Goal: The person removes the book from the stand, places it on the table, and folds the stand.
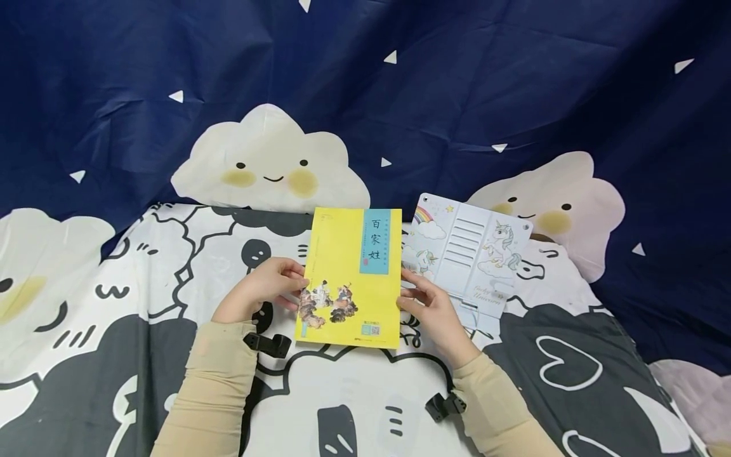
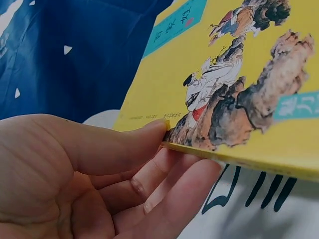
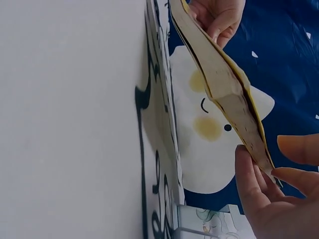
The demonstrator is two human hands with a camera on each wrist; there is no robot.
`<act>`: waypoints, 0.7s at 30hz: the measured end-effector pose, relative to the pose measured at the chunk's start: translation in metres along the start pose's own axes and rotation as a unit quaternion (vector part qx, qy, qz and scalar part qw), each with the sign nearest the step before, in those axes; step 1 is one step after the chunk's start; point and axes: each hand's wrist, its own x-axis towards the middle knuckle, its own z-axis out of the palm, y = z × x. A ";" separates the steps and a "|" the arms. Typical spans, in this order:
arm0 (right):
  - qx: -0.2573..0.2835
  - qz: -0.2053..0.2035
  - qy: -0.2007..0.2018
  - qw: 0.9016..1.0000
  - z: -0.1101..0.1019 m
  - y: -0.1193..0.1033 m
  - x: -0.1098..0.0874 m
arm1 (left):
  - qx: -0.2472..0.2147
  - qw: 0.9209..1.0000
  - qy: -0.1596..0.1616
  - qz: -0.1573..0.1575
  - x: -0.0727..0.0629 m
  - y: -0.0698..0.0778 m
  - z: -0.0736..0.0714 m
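A yellow paperback book (image 1: 342, 254) with a blue title panel and painted figures is held up over the patterned cloth, cover facing up. My left hand (image 1: 265, 289) pinches its left edge. In the left wrist view the thumb (image 2: 144, 139) lies on the cover and the other fingers (image 2: 169, 194) are below. At the opposite edge, my right hand (image 1: 428, 311) holds the book, with fingers on both sides of the corner in the right wrist view. That view also shows the page edges (image 3: 222, 84), slightly parted near the middle.
A white folding book stand (image 1: 468, 254) with unicorn pictures and slots lies behind my right hand. Black-and-white cartoon cloth (image 1: 365, 393) covers the surface. A dark blue curtain (image 1: 428, 95) with clouds and triangles hangs behind. Each wrist wears a black strap mount (image 1: 268, 344).
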 end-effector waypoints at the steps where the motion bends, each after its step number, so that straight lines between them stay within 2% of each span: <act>1: 0.006 0.001 -0.007 1.000 0.000 -0.001 0.000 | -0.001 1.000 0.001 -0.001 0.000 0.000 -0.001; 9: 0.035 0.007 -0.047 0.998 0.004 -0.004 -0.003 | 0.012 1.000 0.024 -0.012 -0.002 0.002 -0.005; 16: 0.061 0.006 -0.083 0.995 0.010 -0.004 -0.004 | 0.059 0.997 0.050 -0.014 -0.005 0.003 -0.010; 21: 0.080 0.014 -0.102 0.991 0.017 -0.005 -0.008 | 0.075 0.995 0.059 -0.014 -0.006 0.000 -0.014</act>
